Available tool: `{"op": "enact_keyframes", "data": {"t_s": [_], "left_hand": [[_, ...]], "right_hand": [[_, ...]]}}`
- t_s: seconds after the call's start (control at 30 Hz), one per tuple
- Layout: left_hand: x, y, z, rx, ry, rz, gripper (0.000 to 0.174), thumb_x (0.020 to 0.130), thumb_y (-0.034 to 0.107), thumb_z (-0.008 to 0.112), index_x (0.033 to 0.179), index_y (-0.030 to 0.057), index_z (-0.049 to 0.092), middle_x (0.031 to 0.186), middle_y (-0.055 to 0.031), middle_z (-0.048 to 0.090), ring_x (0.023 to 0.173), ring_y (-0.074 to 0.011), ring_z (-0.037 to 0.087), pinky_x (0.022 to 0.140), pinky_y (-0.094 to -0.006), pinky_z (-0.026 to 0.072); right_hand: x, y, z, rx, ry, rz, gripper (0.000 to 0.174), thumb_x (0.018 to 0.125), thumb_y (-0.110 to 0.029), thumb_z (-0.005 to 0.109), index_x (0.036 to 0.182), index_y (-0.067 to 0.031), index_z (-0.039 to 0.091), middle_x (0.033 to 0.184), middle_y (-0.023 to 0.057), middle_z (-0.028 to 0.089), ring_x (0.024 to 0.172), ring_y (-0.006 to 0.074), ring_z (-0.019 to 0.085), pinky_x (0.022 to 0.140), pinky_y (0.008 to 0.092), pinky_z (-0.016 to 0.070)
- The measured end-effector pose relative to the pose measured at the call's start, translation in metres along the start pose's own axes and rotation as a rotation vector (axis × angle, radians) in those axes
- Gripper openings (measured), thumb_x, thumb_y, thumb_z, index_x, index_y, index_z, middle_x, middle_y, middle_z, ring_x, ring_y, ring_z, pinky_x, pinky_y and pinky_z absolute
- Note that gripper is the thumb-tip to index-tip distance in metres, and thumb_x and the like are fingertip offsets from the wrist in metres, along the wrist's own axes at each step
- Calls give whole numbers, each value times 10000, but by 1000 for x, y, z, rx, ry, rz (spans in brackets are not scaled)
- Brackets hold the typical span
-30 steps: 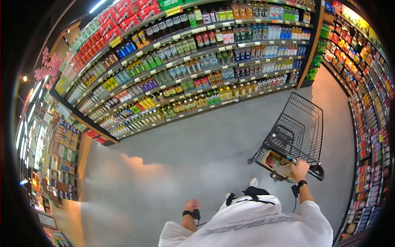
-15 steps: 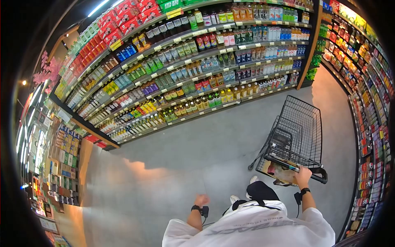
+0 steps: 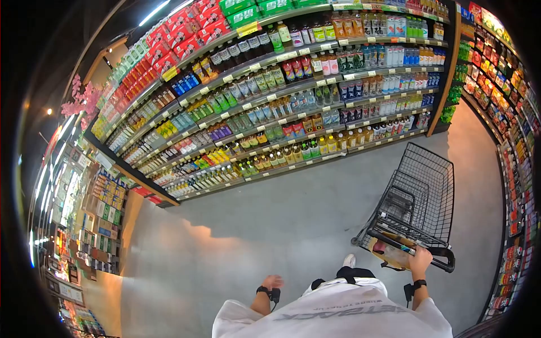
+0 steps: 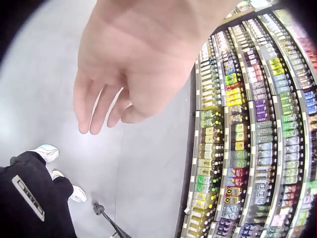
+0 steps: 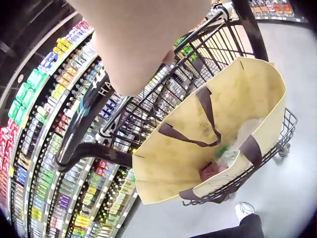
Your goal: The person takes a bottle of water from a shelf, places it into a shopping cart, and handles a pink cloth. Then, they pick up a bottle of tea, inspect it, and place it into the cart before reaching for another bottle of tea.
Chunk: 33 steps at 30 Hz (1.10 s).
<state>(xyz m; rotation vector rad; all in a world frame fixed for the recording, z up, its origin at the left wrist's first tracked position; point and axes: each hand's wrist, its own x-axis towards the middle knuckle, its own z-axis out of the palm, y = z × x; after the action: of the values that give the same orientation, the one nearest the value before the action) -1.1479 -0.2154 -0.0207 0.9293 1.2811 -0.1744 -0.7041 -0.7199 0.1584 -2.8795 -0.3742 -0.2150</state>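
My right hand (image 3: pixel 420 261) grips the handle bar of a black wire shopping cart (image 3: pixel 421 179). In the right wrist view the same hand (image 5: pixel 143 44) covers part of the dark handle (image 5: pixel 74 129). A pale yellow shopping bag (image 5: pixel 178 153) with dark strap handles hangs at the cart's near end. Inside it lie a clear plastic bag (image 5: pixel 242 139) and something reddish, partly hidden. My left hand (image 3: pixel 273 283) hangs at my side holding nothing; in the left wrist view its fingers (image 4: pixel 101 106) point down, loosely bent.
A long shelf (image 3: pixel 270 112) of bottled drinks runs along the far side, with red multipacks (image 3: pixel 186 28) on top. Another stocked shelf (image 3: pixel 515 197) lines the right. Grey floor (image 3: pixel 236 225) lies between me and the drinks. White shoes (image 4: pixel 47 152) show below me.
The view has shifted, with shelves and cart now lower and farther right in the picture. My feet have changed position in a step. The right hand stays on the cart handle.
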Motion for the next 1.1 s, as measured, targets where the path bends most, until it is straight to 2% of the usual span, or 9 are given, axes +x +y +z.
{"op": "enact_keyframes", "data": {"t_s": [0.17,0.3,0.63,0.8,0.87,0.9,0.93,1.03,1.1], "left_hand": [[39,83,29,105,17,109,376,944,270,573,1131,-53,618,1046,-234,694,899,-340,710,800,-420,594],[34,157,76,185,-109,251,440,964,314,570,1215,-45,606,1058,-227,699,956,-303,711,856,-393,582],[75,245,107,177,-272,296,461,1004,360,546,1259,-21,592,1089,-196,708,989,-293,709,913,-395,567],[121,288,82,224,-242,192,494,981,390,571,1255,-21,593,1102,-195,701,976,-285,709,907,-416,568],[160,297,61,172,-274,359,519,965,405,584,1260,-21,587,1104,-185,695,977,-284,705,905,-424,568],[172,302,45,153,-288,439,531,956,413,591,1263,-21,584,1105,-181,692,978,-283,703,904,-429,569],[173,321,45,50,-261,429,485,938,323,605,1239,-56,581,1123,-201,656,1005,-334,686,936,-449,559],[191,380,38,48,-277,454,488,930,326,610,1223,-63,582,1092,-203,666,984,-332,690,930,-441,564],[213,420,40,133,-155,395,419,950,280,577,1190,-62,601,1038,-187,685,936,-309,699,871,-424,580]], "right_hand": [[34,-14,4,56,40,-58,209,627,-126,717,826,-60,716,744,151,680,736,347,667,692,450,526],[65,-22,7,89,51,-65,183,634,-134,728,792,-53,685,735,148,667,733,348,662,692,447,523],[122,-41,15,114,26,-34,230,657,-209,761,803,-57,668,732,143,651,745,351,660,692,452,516],[146,-75,-9,146,-112,8,457,659,-352,802,983,-57,671,916,144,665,916,357,638,839,476,480],[156,-100,-14,141,-199,17,618,668,-421,818,1135,-64,628,1066,146,637,1028,361,598,953,492,418],[161,-112,-8,143,-135,-68,644,671,-422,823,1158,-55,614,1080,160,632,1027,364,604,926,482,444],[176,-137,-10,223,-187,-51,638,696,-402,816,1179,-43,606,1089,167,626,1038,369,600,917,473,457],[203,-194,4,399,-189,-53,605,763,-332,788,1240,-22,584,1103,190,613,1046,383,595,902,450,485],[222,-229,14,463,-167,-74,581,800,-288,764,1272,-11,569,1108,204,607,1037,394,597,904,442,492]]}}
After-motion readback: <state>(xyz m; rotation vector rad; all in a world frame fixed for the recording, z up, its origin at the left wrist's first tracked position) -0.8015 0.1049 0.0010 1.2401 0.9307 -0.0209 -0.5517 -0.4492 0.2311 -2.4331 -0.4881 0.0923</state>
